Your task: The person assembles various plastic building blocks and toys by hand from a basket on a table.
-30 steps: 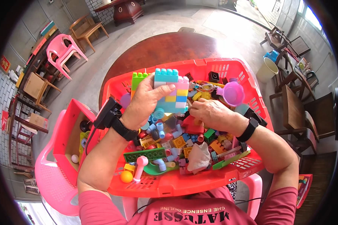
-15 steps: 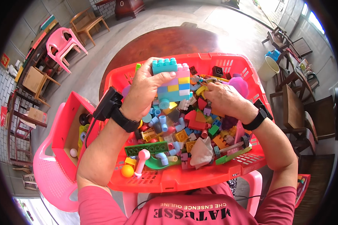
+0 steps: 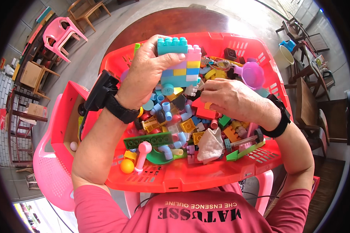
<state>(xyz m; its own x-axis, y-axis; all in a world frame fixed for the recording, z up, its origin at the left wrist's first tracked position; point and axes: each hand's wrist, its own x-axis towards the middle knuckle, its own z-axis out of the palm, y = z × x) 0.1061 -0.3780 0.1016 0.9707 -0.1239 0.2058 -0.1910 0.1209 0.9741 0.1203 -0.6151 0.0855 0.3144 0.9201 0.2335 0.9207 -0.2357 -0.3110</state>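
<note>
My left hand [image 3: 142, 75] is wrapped round a toy-brick build [image 3: 179, 72], a flat upright stack of turquoise, pink, yellow, blue and white bricks with a round turquoise wheel low on it. The thumb presses across its front, under a turquoise brick on top. Over the heap in the red plastic basket [image 3: 175, 185], my right hand [image 3: 237, 99] has its fingers curled downward beside red bricks [image 3: 204, 112]. Its fingertips are partly hidden, so I cannot see what they hold, if anything. Near that hand are a purple toy cup [image 3: 254, 75] and yellow pieces [image 3: 214, 73].
Nearer me in the basket lie a green brick plate [image 3: 148, 140], a pink hammer-like toy [image 3: 143, 153], an orange ball [image 3: 127, 166] and a crumpled whitish piece [image 3: 210, 145]. A pink chair [image 3: 50, 180] bears a red box [image 3: 64, 134] at left. Behind the basket is a round brown table [image 3: 159, 24].
My right hand has moved back toward me, off the yellow pieces, uncovering them and more of the purple cup. The left hand keeps its hold on the brick build. The view has tilted downward.
</note>
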